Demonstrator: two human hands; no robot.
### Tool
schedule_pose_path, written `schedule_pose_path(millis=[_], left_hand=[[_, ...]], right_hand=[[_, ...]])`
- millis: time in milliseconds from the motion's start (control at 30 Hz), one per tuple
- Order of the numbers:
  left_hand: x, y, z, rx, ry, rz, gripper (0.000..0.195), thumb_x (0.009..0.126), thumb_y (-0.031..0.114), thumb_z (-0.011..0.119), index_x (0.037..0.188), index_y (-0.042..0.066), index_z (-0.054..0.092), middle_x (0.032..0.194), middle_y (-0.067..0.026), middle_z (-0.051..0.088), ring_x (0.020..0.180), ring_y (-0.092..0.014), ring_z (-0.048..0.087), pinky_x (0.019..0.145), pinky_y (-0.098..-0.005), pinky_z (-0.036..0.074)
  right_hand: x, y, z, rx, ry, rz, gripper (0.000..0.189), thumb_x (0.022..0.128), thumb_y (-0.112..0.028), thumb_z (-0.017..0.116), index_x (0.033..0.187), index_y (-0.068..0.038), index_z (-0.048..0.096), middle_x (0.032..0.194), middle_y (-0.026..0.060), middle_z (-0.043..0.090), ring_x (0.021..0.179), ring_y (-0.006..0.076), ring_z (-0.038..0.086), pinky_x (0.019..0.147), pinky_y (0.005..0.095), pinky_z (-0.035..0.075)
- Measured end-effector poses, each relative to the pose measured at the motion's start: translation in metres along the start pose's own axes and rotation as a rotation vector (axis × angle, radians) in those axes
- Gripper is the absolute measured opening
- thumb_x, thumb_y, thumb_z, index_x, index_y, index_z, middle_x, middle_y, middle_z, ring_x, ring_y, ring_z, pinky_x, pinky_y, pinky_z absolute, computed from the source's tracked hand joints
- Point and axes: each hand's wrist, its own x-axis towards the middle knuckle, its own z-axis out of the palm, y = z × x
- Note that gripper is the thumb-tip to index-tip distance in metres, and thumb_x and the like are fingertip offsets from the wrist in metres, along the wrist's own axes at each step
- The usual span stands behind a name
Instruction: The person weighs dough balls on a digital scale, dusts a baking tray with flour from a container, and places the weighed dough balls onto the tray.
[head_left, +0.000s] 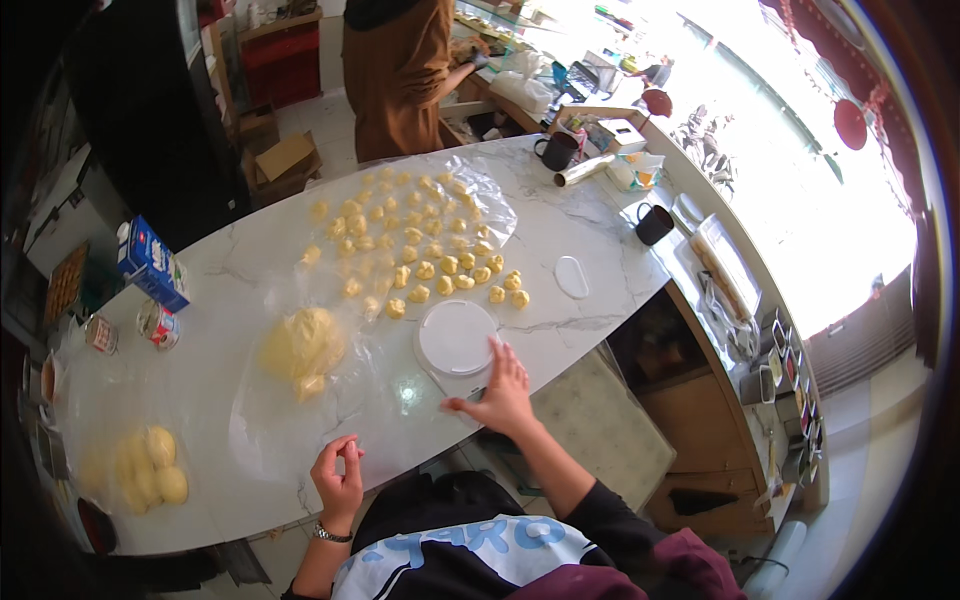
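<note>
My right hand is spread at the right edge of a white kitchen scale, its fingertips beside the round platform. Nothing lies on that platform. Near the table's front edge, my left hand is curled, fingertips close to the thumb, with no object visible in it. Ahead of it, a large lump of yellow dough rests under clear plastic film. Beyond the scale lie many small dough pieces; the farther ones are partly under plastic sheeting. Several smooth dough portions sit under film at the left.
A marble-patterned table carries a blue carton, two tins, a white oval lid and two dark mugs. A stool stands at the right. Across the table, a person in brown works at another counter.
</note>
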Motion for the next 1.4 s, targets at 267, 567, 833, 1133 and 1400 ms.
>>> schedule_pose_path(millis=[267,567,833,1133,1400], left_hand=[[-0.001,0.004,0.002,0.096,0.01,0.045,0.014,0.089,0.008,0.051,0.09,-0.003,0.06,0.073,-0.0089,0.062,0.06,-0.014,0.058,0.057,-0.0265,0.046],[-0.032,-0.032,-0.032,0.609,0.132,0.154,0.017,0.085,0.009,0.054,0.099,0.001,0.056,0.1,-0.0157,0.056,0.095,-0.032,0.053,0.082,-0.0414,0.041],[-0.035,-0.059,-0.097,1.004,0.214,-0.034,0.061,0.081,0.032,0.06,0.131,0.005,0.036,0.139,-0.0183,0.027,0.128,-0.037,0.025,0.104,-0.0495,0.019],[-0.026,-0.072,-0.097,1.082,0.341,-0.193,0.071,0.081,0.043,0.06,0.137,0.014,0.029,0.14,-0.0176,0.025,0.13,-0.037,0.022,0.104,-0.0503,0.016],[-0.022,-0.076,-0.09,1.146,0.61,-0.344,0.067,0.084,0.051,0.054,0.135,0.013,0.032,0.136,-0.0188,0.031,0.129,-0.036,0.024,0.103,-0.0511,0.018]], right_hand=[[0.002,0.006,-0.017,0.02,-0.12,0.065,0.109,0.048,-0.046,0.077,0.139,-0.025,0.021,0.134,0.0308,0.028,0.123,0.0454,0.029,0.097,0.0547,0.026],[0.044,0.181,-0.065,0.487,0.223,0.443,0.101,0.048,-0.043,0.08,0.132,-0.02,0.029,0.125,0.0213,0.041,0.118,0.0373,0.04,0.096,0.0463,0.033],[0.143,0.234,-0.087,-0.083,0.262,0.471,0.104,0.048,-0.048,0.079,0.134,-0.028,0.025,0.132,0.0239,0.031,0.121,0.0428,0.033,0.098,0.0525,0.027],[0.16,0.244,-0.07,-0.308,0.482,0.13,0.096,0.062,-0.061,0.07,0.133,-0.008,0.034,0.132,0.0233,0.038,0.125,0.0381,0.032,0.102,0.0505,0.024],[-0.044,0.066,0.022,0.643,-0.398,-1.262,0.017,0.066,-0.007,0.071,0.077,-0.008,0.057,0.072,0.0053,0.058,0.066,0.0226,0.059,0.059,0.0335,0.046]])
